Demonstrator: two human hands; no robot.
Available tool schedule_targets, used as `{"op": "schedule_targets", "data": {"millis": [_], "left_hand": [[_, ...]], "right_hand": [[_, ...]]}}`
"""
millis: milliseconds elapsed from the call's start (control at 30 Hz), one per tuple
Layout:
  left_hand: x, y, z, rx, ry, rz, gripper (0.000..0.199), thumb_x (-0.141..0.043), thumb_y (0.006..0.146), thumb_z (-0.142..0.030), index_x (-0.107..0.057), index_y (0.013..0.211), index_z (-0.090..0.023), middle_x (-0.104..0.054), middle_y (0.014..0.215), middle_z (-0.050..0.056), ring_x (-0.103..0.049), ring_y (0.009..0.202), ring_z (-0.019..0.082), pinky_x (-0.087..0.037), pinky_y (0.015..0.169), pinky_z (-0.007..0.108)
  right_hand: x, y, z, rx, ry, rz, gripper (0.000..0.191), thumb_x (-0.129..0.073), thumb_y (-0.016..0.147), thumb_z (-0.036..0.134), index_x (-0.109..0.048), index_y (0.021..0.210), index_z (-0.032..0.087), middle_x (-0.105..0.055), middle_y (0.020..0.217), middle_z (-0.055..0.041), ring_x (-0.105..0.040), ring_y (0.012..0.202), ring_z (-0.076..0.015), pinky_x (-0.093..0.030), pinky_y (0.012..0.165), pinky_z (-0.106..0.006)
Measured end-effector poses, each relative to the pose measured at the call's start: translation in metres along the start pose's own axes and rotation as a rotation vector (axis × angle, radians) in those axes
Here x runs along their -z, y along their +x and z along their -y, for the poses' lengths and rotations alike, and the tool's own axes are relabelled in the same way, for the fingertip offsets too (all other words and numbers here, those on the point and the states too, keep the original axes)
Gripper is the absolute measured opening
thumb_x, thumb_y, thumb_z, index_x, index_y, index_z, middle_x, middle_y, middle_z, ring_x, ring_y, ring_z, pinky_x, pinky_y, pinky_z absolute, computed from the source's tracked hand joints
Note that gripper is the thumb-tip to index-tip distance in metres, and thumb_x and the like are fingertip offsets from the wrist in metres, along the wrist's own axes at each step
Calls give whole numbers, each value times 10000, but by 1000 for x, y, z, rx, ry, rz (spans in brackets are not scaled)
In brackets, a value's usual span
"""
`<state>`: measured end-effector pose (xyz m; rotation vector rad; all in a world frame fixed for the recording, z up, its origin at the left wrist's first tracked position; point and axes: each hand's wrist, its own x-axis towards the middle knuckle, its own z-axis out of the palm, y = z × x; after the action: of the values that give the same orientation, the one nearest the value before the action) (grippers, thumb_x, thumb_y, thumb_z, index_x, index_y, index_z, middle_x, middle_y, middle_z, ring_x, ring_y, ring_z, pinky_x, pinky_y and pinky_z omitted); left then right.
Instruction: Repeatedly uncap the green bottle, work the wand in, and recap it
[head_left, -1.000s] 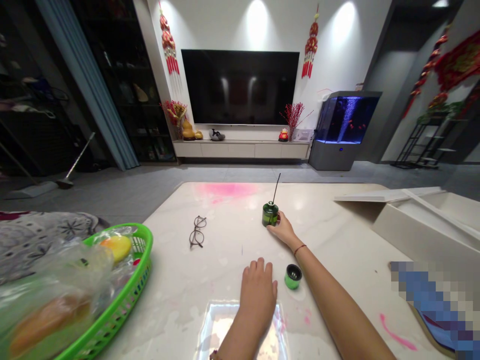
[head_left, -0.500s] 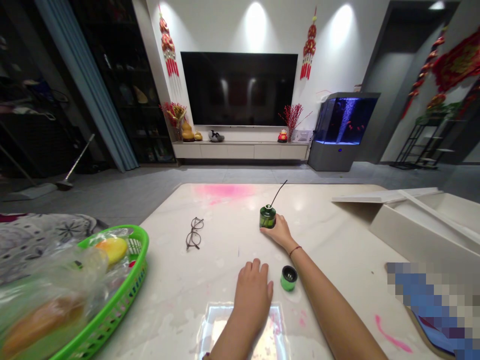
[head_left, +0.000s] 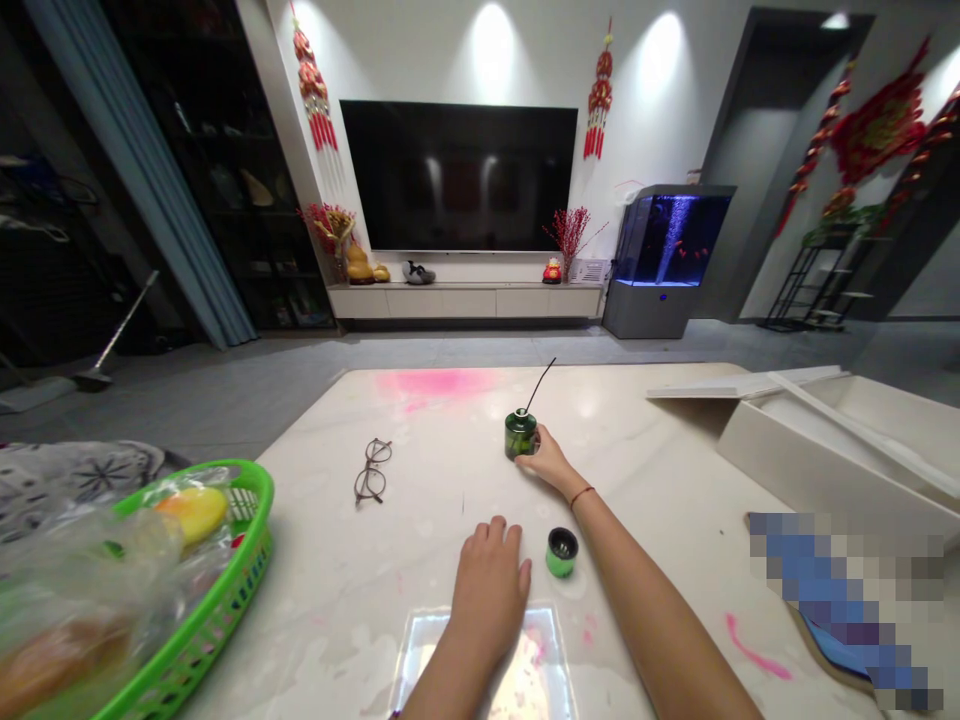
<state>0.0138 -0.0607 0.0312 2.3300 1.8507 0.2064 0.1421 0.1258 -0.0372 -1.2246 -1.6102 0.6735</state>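
Observation:
A dark green glass reed diffuser bottle point(head_left: 519, 436) stands upright on the table, with one thin black stick leaning out of its neck to the right. My right hand point(head_left: 551, 459) is curled round the bottle's right side, the thumb low at its front; the far fingers are hidden. Palm down on the tabletop, my left hand point(head_left: 491, 562) lies with fingers stretched out, holding nothing. Between that hand and my right forearm sits a small green cup-like piece point(head_left: 561, 554) with a dark opening facing up.
Eyeglasses point(head_left: 372, 471) lie left of the bottle on the pale table point(head_left: 427, 440). A green basket point(head_left: 259, 530) with bagged food fills the lower left. On the right are a white box point(head_left: 787, 450) and a phone-like object point(head_left: 832, 600), partly pixelated.
The whole view has swung slightly to the right, so everything appears further left. Both hands and the bottle keep the same places on the table.

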Motion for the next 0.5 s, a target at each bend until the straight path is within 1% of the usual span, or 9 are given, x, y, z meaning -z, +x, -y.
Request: {"op": "schedule_targets", "data": {"millis": [100, 200, 300, 400, 500], "left_hand": [[0, 0, 0, 0, 15, 4, 257, -386, 818, -236, -517, 1033, -186, -498, 1132, 79, -446, 1010, 227, -341, 875, 376], [1, 1, 0, -5, 19, 1, 258, -384, 819, -231, -517, 1036, -187, -498, 1132, 78, -449, 1007, 226, -341, 869, 372], [2, 1, 0, -8, 18, 8, 266, -386, 817, -229, -512, 1047, -188, -496, 1134, 81, -452, 1004, 228, -342, 867, 375], [3, 1, 0, -6, 21, 19, 261, -383, 820, -233, -513, 1041, -187, -492, 1137, 83, -455, 1001, 224, -340, 870, 374], [2, 1, 0, -13, 26, 5, 263, -379, 822, -232, -511, 1045, -186, -495, 1127, 82, -457, 1002, 224, -339, 870, 374]], "right_hand": [[0, -1, 4, -1, -27, -37, 547, -668, 512, 283, -498, 1015, 152, -589, 867, -32, -554, 771, -187, -461, 709, -334], [0, -2, 9, 10, -115, -73, 562, -699, 489, 335, -511, 986, 152, -571, 901, -53, -543, 832, -215, -448, 758, -353], [-1, -3, 11, 18, -215, -80, 572, -714, 486, 363, -509, 980, 161, -560, 943, -67, -528, 898, -232, -430, 807, -360], [0, -3, 12, 25, -234, -66, 587, -721, 482, 347, -505, 999, 172, -561, 978, -65, -511, 947, -233, -415, 845, -371], [2, -2, 10, 33, -152, -30, 595, -716, 477, 285, -505, 1024, 183, -568, 1003, -51, -515, 961, -225, -409, 863, -374]]}}
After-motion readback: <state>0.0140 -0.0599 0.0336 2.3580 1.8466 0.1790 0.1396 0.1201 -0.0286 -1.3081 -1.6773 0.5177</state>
